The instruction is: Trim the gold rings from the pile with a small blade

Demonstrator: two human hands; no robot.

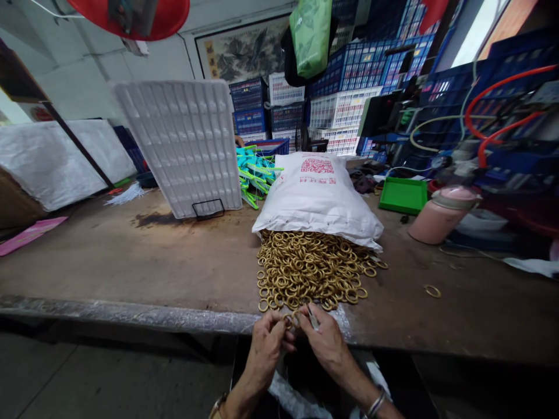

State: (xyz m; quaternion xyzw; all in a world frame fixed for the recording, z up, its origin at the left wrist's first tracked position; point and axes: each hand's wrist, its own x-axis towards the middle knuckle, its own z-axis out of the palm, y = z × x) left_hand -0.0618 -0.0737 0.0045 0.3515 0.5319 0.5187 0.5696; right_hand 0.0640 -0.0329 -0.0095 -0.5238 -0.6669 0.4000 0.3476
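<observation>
At the table's front edge my left hand (266,340) pinches a gold-coloured ring (287,321) between thumb and fingers. Close beside it, my right hand (325,337) is closed on another such ring (296,317). A small pale, blade-like tool (312,318) also sticks out of the right hand; its exact kind is unclear. Just beyond both hands lies a heap of gold-coloured rings (305,265), spread out from the mouth of a white woven sack (314,192) that lies on its side.
The brown table (131,262) has a plastic-wrapped front edge. A white ribbed tray (187,145) stands upright at left of the sack, with green and teal plastic pieces (255,174) between. To the right are a single ring (432,291), a green tray (402,195) and a pink bottle (441,215).
</observation>
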